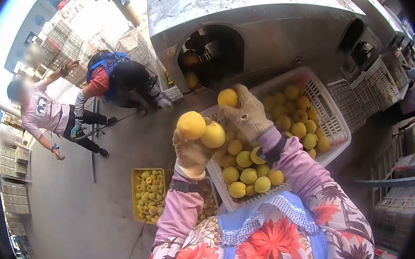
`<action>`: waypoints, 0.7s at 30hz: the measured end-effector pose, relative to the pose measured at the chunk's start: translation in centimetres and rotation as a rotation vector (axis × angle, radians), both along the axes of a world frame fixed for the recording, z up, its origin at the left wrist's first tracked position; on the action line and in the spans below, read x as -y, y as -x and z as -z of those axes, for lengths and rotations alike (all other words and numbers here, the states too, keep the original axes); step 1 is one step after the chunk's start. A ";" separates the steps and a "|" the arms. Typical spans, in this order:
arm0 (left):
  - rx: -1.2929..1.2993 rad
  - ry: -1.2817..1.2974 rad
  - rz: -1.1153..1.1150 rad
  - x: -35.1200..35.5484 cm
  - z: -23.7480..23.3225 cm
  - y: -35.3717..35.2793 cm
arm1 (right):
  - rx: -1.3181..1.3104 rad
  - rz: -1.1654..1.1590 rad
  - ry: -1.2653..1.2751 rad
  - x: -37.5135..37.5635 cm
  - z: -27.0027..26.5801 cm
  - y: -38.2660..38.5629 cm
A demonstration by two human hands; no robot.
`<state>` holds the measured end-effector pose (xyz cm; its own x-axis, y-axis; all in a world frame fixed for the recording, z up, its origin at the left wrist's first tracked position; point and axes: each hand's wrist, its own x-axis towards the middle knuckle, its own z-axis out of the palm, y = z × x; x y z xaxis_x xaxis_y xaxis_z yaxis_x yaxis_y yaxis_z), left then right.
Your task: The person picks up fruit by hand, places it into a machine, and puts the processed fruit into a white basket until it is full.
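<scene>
My left hand [192, 155], in a worn tan glove, is closed around two yellow fruits [191, 125], held up side by side at the fingertips. To its right, my right hand [249, 111], gloved as well, grips one orange-yellow fruit [228, 97] between thumb and fingers. Beneath both hands stands a white plastic crate [336, 114] with many yellow and orange fruits [248, 175] in it. Part of the crate's contents is hidden behind my right hand and forearm.
A metal machine [271, 40] with an arched opening stands ahead. A yellow crate [133, 197] of fruit is on the floor at lower left. Two people [44, 111] [107, 77] are at left. Stacked crates [379, 81] stand at right.
</scene>
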<state>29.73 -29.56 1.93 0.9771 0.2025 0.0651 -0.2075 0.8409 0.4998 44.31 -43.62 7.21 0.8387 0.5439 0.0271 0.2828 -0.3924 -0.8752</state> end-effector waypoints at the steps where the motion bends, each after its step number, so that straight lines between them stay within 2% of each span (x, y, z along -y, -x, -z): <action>1: -0.005 0.009 -0.050 -0.3 0.0 0.1 | 0.144 0.051 0.040 -1.9 0.0 -1.0; 2: 0.060 0.064 0.019 -0.8 0.1 0.1 | 0.289 0.099 0.079 -4.2 0.9 -2.2; 6: 0.019 0.096 -0.064 -2.1 0.6 0.0 | 0.902 0.180 0.112 -10.0 3.5 -5.7; 9: -0.048 0.024 -0.142 -3.8 2.4 1.5 | 0.976 0.181 0.220 -13.7 3.3 -5.2; 10: -0.008 0.097 -0.061 -3.7 1.1 1.4 | 0.883 0.162 0.259 -14.2 2.4 -6.1; 13: -0.179 -0.287 -0.232 -3.0 0.9 1.0 | 0.595 0.062 0.357 -13.5 -1.5 -7.6; 14: -0.125 -0.293 -0.225 -3.7 2.4 0.8 | 0.513 0.001 0.363 -13.2 -3.6 -7.8; 15: -0.164 -0.414 -0.282 -3.7 2.3 0.7 | 0.419 -0.058 0.368 -12.9 -4.8 -8.0; 16: -0.209 -0.537 -0.334 -3.7 2.1 0.7 | 0.786 -0.172 0.435 -11.8 -4.8 -6.9; 17: -0.252 -0.654 -0.383 -3.7 2.0 0.6 | 0.485 -0.136 0.166 -10.2 -4.6 -5.3; 18: -0.243 -0.647 -0.476 -2.8 1.2 0.3 | 0.184 -0.101 -0.095 -8.0 -5.3 -2.0; 19: -0.270 -0.923 -0.591 -2.9 1.2 -0.1 | -0.225 -0.330 -0.305 -6.1 -4.4 0.4; 20: -0.304 -1.198 -0.699 -3.1 1.3 -0.4 | -0.348 -0.534 -0.221 -5.0 -3.5 1.4; 21: -0.336 -1.479 -0.800 -3.3 1.4 -0.6 | -0.157 -0.610 -0.097 -4.2 -3.6 2.8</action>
<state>30.32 -26.23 0.51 0.6792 0.5711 0.4611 -0.0454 -0.5944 0.8029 41.54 -39.44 10.81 0.3770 0.9262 0.0021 0.2954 -0.1181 -0.9480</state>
